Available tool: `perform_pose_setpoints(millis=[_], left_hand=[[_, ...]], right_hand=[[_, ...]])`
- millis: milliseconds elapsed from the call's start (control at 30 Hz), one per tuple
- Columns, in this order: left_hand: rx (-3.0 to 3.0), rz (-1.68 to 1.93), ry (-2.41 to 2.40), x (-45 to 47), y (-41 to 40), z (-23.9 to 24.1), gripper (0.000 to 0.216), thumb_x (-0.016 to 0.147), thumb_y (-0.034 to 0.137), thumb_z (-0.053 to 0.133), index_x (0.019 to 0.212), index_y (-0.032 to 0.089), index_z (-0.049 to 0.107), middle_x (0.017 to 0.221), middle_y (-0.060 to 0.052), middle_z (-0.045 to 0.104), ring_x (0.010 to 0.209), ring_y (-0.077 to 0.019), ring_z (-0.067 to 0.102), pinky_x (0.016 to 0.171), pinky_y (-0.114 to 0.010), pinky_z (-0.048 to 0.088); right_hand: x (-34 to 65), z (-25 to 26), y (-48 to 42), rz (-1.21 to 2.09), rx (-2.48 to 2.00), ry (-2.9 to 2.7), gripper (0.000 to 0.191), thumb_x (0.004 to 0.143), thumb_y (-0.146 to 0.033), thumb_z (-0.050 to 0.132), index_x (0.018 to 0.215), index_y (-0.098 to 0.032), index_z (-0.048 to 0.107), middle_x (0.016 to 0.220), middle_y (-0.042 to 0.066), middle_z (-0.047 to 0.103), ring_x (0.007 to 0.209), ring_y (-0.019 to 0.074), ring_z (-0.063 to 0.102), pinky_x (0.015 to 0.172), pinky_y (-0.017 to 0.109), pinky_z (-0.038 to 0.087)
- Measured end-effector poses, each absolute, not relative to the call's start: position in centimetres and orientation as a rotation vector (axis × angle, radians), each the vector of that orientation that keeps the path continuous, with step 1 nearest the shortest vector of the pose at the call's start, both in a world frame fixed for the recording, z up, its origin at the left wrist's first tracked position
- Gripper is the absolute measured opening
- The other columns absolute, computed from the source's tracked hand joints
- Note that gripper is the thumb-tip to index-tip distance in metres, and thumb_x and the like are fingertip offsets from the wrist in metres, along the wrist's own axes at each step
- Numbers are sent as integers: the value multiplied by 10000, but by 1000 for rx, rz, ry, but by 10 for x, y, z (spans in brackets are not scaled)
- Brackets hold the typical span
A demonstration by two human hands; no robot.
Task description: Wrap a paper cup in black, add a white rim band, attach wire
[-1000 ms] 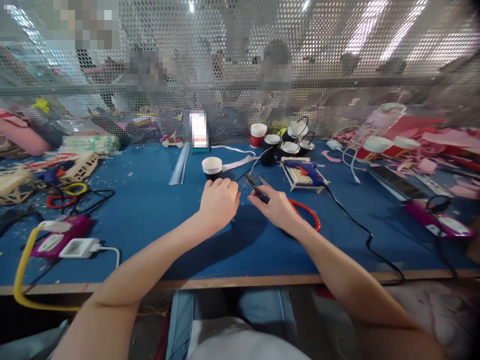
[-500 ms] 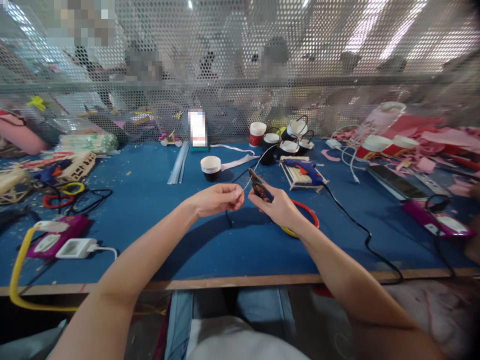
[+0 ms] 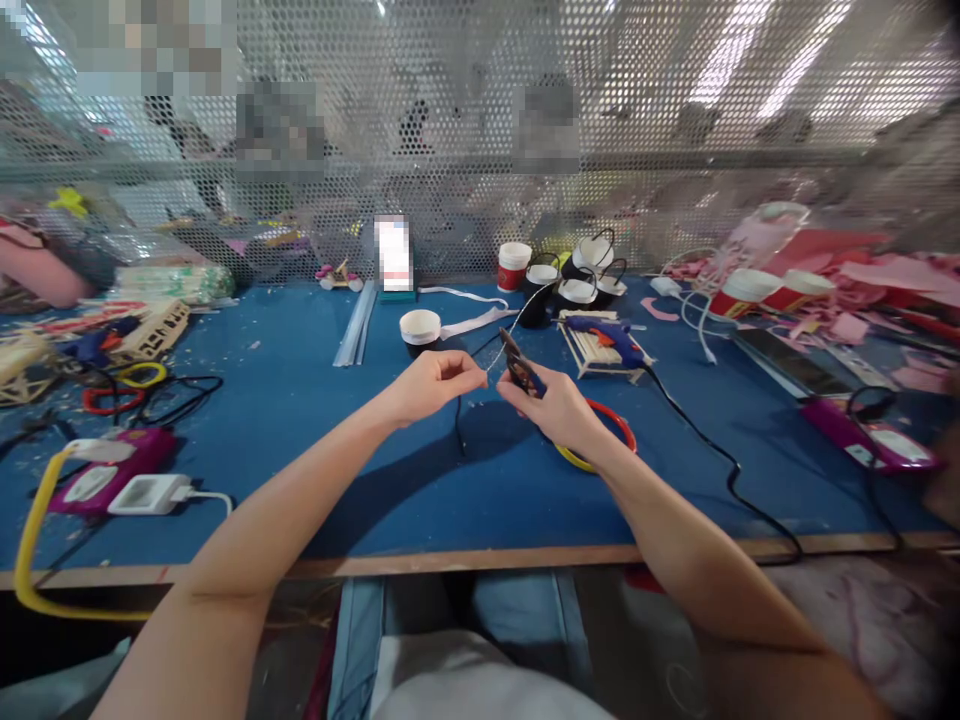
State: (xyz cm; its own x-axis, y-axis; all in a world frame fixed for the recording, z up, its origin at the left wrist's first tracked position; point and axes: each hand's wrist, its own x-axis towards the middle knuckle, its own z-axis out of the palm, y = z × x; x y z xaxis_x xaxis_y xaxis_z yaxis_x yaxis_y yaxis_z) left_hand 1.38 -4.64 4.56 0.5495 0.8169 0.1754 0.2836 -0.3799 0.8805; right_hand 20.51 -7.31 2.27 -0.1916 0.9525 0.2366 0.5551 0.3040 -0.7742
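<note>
My left hand [image 3: 435,388] is closed, thumb and fingertips pinching a thin whitish strand that looks like wire [image 3: 527,306]. From my fingertips the strand rises to the upper right, passing beside the pliers' jaws. Dark-handled pliers [image 3: 516,356] sit in my right hand [image 3: 561,408], their jaws pointing up and left. Whether the jaws touch the strand I cannot tell. Below my left hand a black wire end [image 3: 460,428] hangs or lies over the blue table. Just behind that hand stands a black-and-white paper cup [image 3: 420,327]. A red and yellow wire coil [image 3: 621,425] lies beside my right wrist.
Several black cups with wire handles [image 3: 577,292] stand at the back beside a red cup [image 3: 514,268]. A blue glue gun [image 3: 611,340] rests on a stick frame [image 3: 577,358]. Its black cord [image 3: 701,440] crosses the right side. Purple power strips [image 3: 154,455] lie at left and right.
My left hand has shifted slightly up and its fingers have straightened into a flatter pinch. My right hand with the pliers has hardly moved.
</note>
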Motion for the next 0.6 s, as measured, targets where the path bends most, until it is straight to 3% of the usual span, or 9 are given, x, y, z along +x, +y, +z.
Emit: perform_pose_setpoints(millis=[267,433,600], left_hand=[[2033,870,983,11,-45,49,180,793,283,519,688,137,528,614,23,484,556,-67,382,528,-215,302],[2025,874,986,8,-44,50,187,789,293,535,677,143,540,613,15,496,570,-75,400,553,-226,320],[1532,774,704,4,-38,45,252,815,374,529,769,136,597,702,-9,533,633,-82,449,626,-239,356]], right_hand=[[202,23,-76,725,-1365,-1978,368,755,-469,565,968,-171,598,765,28,618,683,156,553,626,263,415],[198,26,-79,704,-1393,-2006,282,771,-433,552,886,-182,612,744,21,622,689,163,552,630,269,406],[199,28,-81,732,-1333,-1951,241,789,-401,540,838,-172,597,795,33,642,744,170,556,663,266,410]])
